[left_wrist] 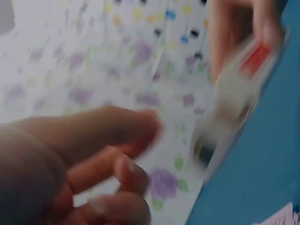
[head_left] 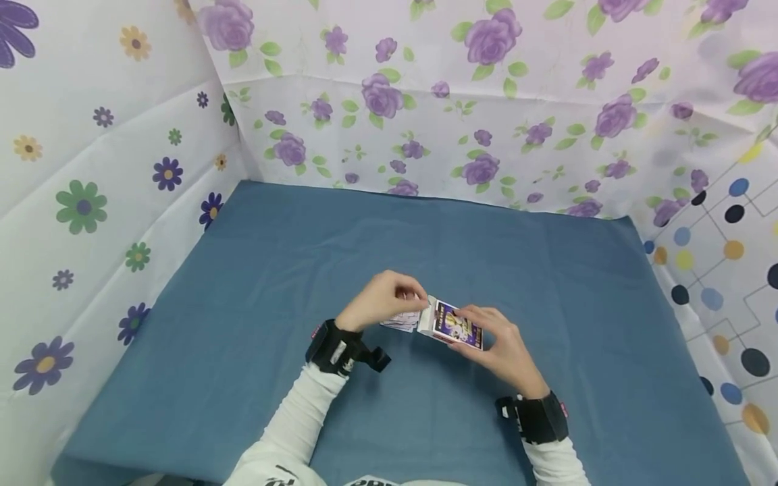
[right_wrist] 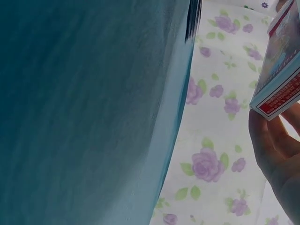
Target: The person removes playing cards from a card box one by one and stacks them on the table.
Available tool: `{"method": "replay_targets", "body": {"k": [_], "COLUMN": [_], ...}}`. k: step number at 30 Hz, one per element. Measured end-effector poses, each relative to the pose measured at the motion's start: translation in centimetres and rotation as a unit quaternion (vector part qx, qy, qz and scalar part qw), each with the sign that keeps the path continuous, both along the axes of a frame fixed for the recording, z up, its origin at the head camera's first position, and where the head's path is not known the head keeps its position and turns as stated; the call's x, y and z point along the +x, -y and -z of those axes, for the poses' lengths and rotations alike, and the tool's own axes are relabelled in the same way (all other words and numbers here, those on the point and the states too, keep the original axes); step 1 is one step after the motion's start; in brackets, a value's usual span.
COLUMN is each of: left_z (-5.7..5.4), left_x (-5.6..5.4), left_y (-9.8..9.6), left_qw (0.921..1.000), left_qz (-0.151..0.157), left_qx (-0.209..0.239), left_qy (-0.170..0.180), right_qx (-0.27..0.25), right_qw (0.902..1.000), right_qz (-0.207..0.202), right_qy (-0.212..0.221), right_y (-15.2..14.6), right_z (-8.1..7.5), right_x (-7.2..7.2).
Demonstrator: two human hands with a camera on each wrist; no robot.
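Note:
A small card box [head_left: 457, 325] with a purple picture on its face is gripped by my right hand [head_left: 502, 343], thumb on one side and fingers on the other. Its white end flap stands out toward my left hand [head_left: 386, 297]. That hand's fingertips are close by the flap; in the left wrist view its loosely bent fingers [left_wrist: 133, 176] hold nothing, and the box [left_wrist: 236, 91] is blurred. Beneath the left hand, a pile of cards [head_left: 401, 324] lies on the table, partly hidden. A red-printed edge of the box [right_wrist: 281, 96] shows in the right wrist view.
A blue cloth [head_left: 292, 250] covers the table. Flowered sheeting [head_left: 383, 98] hangs behind it and on the left, with dotted sheeting [head_left: 729, 304] on the right. Each wrist carries a black strap [head_left: 541, 418].

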State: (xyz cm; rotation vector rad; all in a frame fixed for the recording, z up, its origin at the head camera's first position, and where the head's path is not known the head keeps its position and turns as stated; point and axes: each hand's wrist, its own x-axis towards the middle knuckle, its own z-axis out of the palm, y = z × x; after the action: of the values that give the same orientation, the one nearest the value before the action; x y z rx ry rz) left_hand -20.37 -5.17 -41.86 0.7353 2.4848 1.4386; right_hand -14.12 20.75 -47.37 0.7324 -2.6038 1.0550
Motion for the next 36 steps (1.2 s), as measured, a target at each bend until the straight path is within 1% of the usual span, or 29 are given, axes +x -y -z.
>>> {"method": "replay_targets", "body": {"k": [1, 2, 5, 7, 9, 11, 14, 17, 21, 23, 25, 29, 32, 36], "left_z": [-0.4, -0.6, -0.6, -0.4, -0.2, 0.1, 0.3, 0.4, 0.6, 0.6, 0.6, 0.1, -0.4, -0.8], "left_x": [0.5, 0.9, 1.9, 2.2, 2.3, 2.3, 2.3, 1.9, 1.0, 0.5, 0.1, -0.5, -0.8, -1.1], "left_y": [-0.4, -0.7, -1.5, -1.9, -2.3, -2.6, -2.9, -2.8, -2.2, -1.6, -0.9, 0.7, 2.0, 3.8], "left_qw": [0.9998, 0.9991, 0.9972, 0.9961, 0.9950, 0.9944, 0.9962, 0.9955, 0.9877, 0.9832, 0.9807, 0.9809, 0.9809, 0.9799], "left_qz": [0.015, 0.019, -0.004, -0.015, -0.014, -0.012, -0.007, 0.000, 0.024, 0.041, 0.054, 0.066, 0.061, 0.043], "left_qx": [-0.014, -0.030, -0.068, -0.084, -0.099, -0.104, -0.073, -0.019, 0.035, 0.048, 0.053, 0.056, 0.067, 0.086], "left_qy": [-0.009, -0.022, -0.033, -0.022, -0.004, 0.013, 0.048, 0.093, 0.151, 0.171, 0.180, 0.174, 0.172, 0.175], "right_qx": [0.000, 0.001, 0.005, 0.005, 0.004, 0.002, -0.005, -0.010, -0.011, -0.011, -0.012, -0.015, -0.018, -0.019], "right_qw": [1.0000, 1.0000, 0.9999, 0.9999, 0.9997, 0.9991, 0.9975, 0.9965, 0.9977, 0.9984, 0.9988, 0.9988, 0.9988, 0.9988], "right_qz": [-0.002, -0.004, -0.007, -0.007, -0.004, 0.002, 0.006, 0.007, 0.010, 0.013, 0.014, 0.018, 0.018, 0.019], "right_qy": [-0.001, -0.001, -0.007, -0.014, -0.026, -0.043, -0.070, -0.083, -0.066, -0.053, -0.046, -0.043, -0.042, -0.040], "right_y": [0.0, 0.0, 0.1, 0.1, 0.2, 0.2, 0.4, 0.6, 0.5, 0.4, 0.3, 0.3, 0.3, 0.2], "right_z": [-0.1, -0.1, -0.3, -0.4, -0.6, -0.8, -1.0, -1.2, -1.3, -1.2, -1.1, -1.0, -1.0, -0.9], "right_x": [0.0, 0.0, 0.0, 0.1, 0.2, 0.3, 0.5, 0.8, 0.9, 0.9, 0.8, 0.7, 0.6, 0.5]}}
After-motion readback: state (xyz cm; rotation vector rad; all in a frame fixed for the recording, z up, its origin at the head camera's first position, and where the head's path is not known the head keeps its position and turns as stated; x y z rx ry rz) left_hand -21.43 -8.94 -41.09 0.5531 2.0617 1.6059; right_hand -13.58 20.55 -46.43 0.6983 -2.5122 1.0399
